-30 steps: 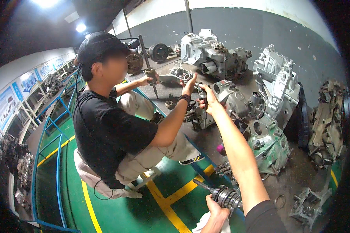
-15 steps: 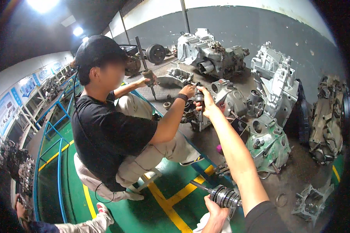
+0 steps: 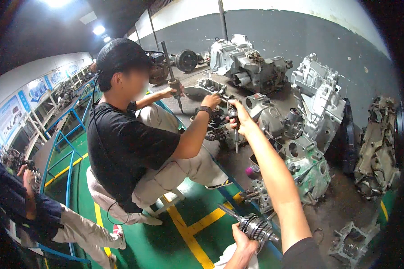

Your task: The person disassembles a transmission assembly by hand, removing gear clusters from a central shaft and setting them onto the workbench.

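Observation:
Low in the view, my left hand is closed around a gear shaft with several stacked gears and a long splined end. My right arm stretches forward, and my right hand grips a slimmer, dark gear shaft, held upright with its thin end down. Beside it is a co-worker's hand with a wristband; whether it touches my shaft I cannot tell. The co-worker's other hand holds a long upright shaft.
A co-worker in a black shirt and cap sits at the left. Behind my right hand stand gearbox housings, one greenish housing nearer. An open casting lies at lower right. Another person stands far left, by blue railings.
The view has shifted slightly left, and the person at the far left has come further into it. Both my hands keep their shafts. The co-worker's near hand has moved slightly away from my right hand.

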### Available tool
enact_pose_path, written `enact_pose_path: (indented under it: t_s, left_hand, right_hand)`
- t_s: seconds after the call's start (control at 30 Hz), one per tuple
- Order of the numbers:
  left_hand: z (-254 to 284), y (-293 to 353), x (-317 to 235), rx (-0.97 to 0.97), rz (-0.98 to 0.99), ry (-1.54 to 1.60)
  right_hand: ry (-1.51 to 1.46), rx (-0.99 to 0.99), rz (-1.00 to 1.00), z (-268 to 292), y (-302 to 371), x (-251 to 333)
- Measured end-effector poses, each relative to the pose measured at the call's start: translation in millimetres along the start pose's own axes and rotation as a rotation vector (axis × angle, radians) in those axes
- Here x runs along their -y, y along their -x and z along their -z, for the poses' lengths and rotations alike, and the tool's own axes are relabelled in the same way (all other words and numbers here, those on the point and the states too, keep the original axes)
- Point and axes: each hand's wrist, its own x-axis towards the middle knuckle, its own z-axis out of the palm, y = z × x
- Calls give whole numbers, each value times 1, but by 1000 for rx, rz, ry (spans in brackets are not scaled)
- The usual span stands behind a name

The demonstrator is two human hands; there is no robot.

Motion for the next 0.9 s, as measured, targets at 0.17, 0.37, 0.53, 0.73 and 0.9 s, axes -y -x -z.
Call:
enact_pose_path:
  t_s: [0.17,0.37,0.53,0.73,0.9]
  left_hand:
    - [6,-1,-5,44,1,82]
    - [7,-3,7,238,-43,108]
    - [-9,16,17,190,-40,131]
    - [-11,20,43,293,38,166]
    - [14,14,35,599,89,229]
  right_hand:
    - [-74,85,170,17,82,71]
    - [-59,60,344,54,259,162]
    - [33,89,423,39,359,187]
    - [123,40,399,58,463,153]
    - [112,28,351,107,537,100]
